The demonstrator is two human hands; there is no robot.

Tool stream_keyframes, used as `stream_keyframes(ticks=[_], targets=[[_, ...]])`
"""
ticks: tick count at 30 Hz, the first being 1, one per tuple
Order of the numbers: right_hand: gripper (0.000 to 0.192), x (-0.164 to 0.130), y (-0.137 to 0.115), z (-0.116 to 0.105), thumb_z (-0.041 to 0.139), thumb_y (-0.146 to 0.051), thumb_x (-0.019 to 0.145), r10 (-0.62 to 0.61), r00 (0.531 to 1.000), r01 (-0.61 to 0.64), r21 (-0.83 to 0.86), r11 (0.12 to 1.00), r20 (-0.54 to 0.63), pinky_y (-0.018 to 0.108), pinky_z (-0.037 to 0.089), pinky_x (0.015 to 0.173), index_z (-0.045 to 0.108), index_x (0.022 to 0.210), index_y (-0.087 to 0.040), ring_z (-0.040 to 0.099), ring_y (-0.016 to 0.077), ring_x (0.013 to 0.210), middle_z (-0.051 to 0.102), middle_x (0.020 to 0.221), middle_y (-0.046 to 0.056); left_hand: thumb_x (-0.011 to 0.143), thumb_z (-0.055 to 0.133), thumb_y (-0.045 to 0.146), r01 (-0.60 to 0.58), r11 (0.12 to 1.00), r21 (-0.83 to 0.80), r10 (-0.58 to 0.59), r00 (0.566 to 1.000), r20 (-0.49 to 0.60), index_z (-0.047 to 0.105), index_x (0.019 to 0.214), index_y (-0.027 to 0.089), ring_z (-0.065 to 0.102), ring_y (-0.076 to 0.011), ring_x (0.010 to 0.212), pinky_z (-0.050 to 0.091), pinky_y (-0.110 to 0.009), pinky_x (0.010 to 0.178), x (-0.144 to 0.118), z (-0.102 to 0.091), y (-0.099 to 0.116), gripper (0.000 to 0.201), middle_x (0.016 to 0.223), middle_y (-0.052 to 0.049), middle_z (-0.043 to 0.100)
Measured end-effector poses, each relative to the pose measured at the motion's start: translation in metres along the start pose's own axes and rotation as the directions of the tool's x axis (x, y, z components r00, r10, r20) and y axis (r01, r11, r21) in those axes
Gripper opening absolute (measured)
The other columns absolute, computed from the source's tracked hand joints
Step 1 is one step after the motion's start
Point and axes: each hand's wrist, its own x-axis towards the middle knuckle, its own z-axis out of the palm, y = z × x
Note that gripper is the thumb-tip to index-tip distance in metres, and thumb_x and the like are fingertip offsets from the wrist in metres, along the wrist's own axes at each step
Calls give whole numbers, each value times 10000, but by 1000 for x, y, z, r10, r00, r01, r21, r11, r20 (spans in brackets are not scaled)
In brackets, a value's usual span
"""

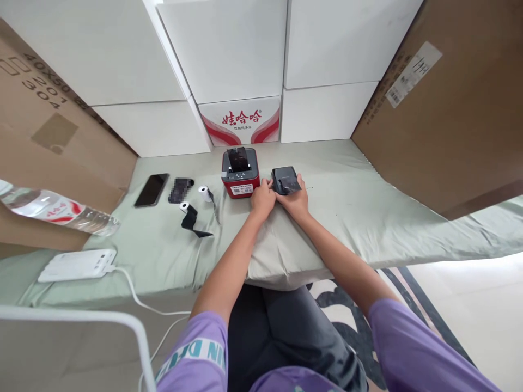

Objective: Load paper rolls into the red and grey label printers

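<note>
A small black printer (283, 175) with a dark paper strip at its front rests on the green cloth. My right hand (297, 200) is closed around its right and front edges. At its left edge, my left hand (263, 199) has its fingers curled in against it; the fingertips are partly hidden. Just left of that hand stands a red and black printer (241, 188), a dark strip rising from its top and a white label on its front. Two small paper rolls (204, 193) with dark tails unrolled lie further left on the cloth.
A dark phone (151, 190) and a blurred dark item (180, 190) lie at the left. Nearer are a water bottle (61, 209) and a white power bank (77, 264) with a cable. White boxes (241, 49) line the back; cardboard boxes (449, 120) flank both sides.
</note>
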Motion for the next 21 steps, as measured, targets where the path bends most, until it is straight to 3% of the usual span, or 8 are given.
stream_keyframes(ticks=[9, 16, 21], targets=[[1187, 2, 3, 1, 862, -579, 640, -17, 1000, 18, -56, 998, 9, 548, 481, 1114, 294, 1578, -124, 530, 421, 1381, 524, 1457, 256, 908, 473, 145, 15, 995, 97, -15, 1000, 0, 633, 1254, 227, 724, -353, 1111, 528, -439, 935, 1, 0, 2, 390, 1124, -176, 775], [915, -1, -6, -6, 868, -417, 636, -53, 998, 52, -42, 998, -25, 512, 521, 1068, 464, 1418, -167, 593, 374, 1287, 618, 1343, 194, 906, 484, 192, -82, 988, 128, 77, 996, 43, 611, 1260, 216, 721, -378, 1109, 532, -439, 896, 4, -2, -8, 377, 1138, -189, 767], [714, -3, -11, -10, 852, -390, 641, -98, 994, 99, 19, 995, -41, 508, 517, 1064, 540, 1259, -213, 617, 345, 1221, 658, 1247, 132, 920, 482, 213, -153, 977, 148, 141, 986, 85, 596, 1273, 227, 717, -342, 1123, 527, -398, 890, 6, -5, -14, 371, 1168, -163, 763]])
